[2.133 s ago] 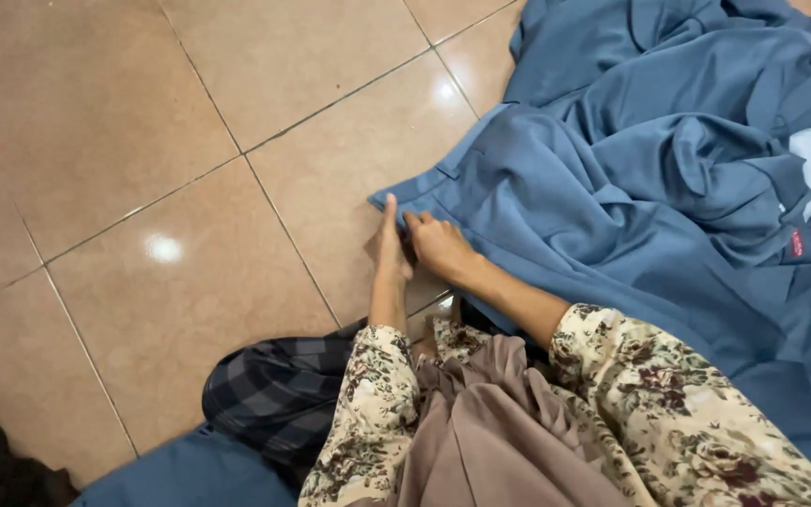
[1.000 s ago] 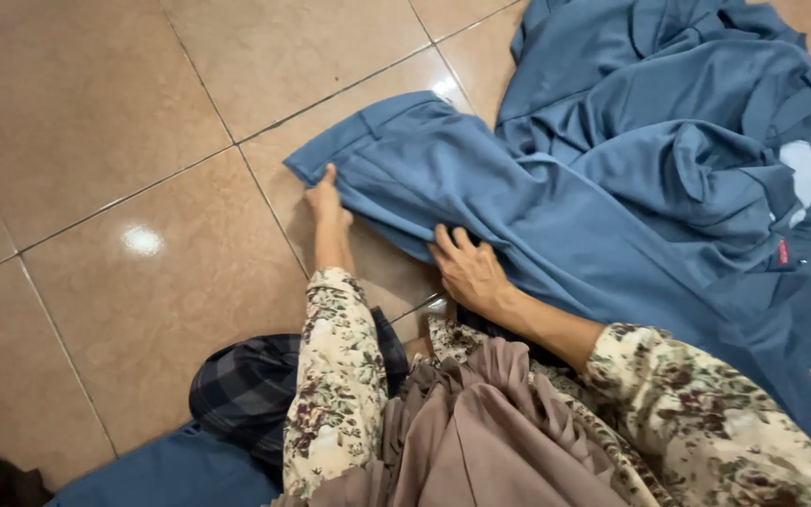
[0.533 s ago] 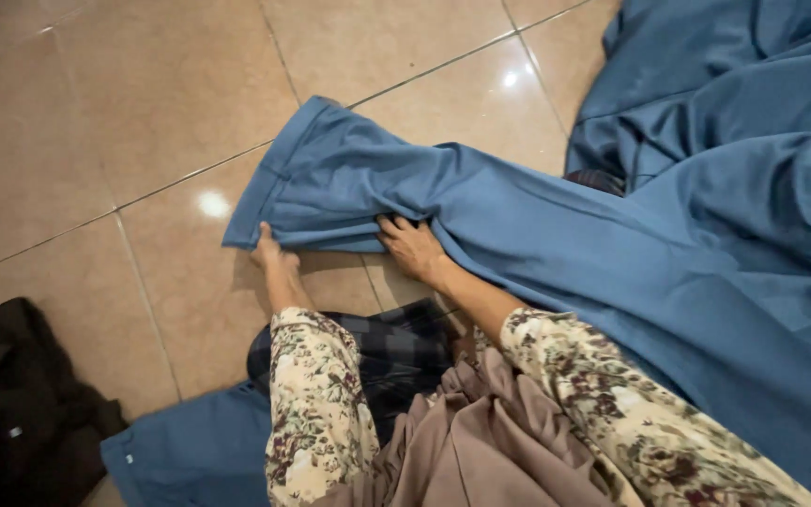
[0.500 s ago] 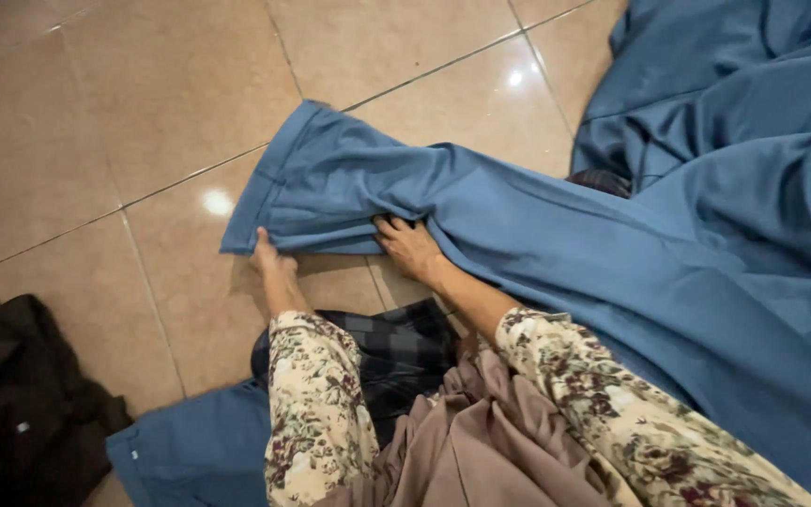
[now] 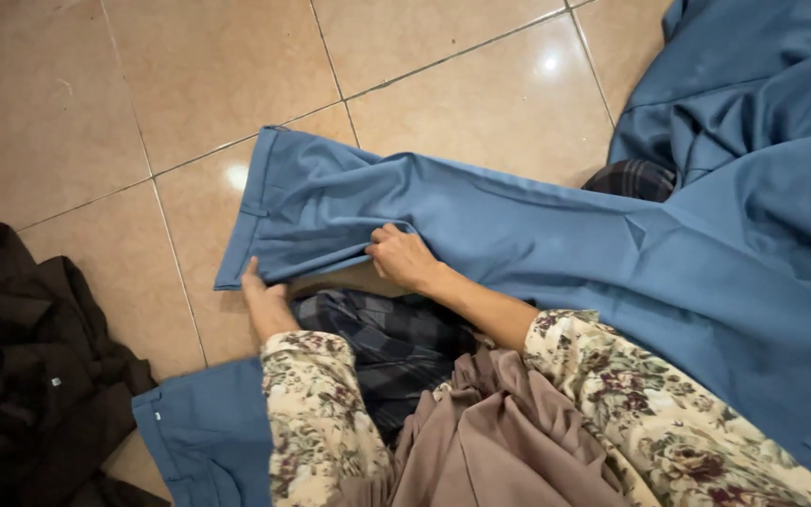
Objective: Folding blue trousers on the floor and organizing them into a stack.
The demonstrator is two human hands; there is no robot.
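We have drawn the blue garment point(image 5: 481, 235) flatter across the floor point(image 5: 143, 113); right hand point(image 5: 404, 258) pinches its fold, left hand point(image 5: 265, 305) seemingly pins the hem.

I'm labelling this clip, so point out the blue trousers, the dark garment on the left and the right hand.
blue trousers point(image 5: 518, 225), head view, on the flat leg panel.
dark garment point(image 5: 21, 366), head view, on its crumpled middle.
right hand point(image 5: 404, 258), head view, on the back of the hand.
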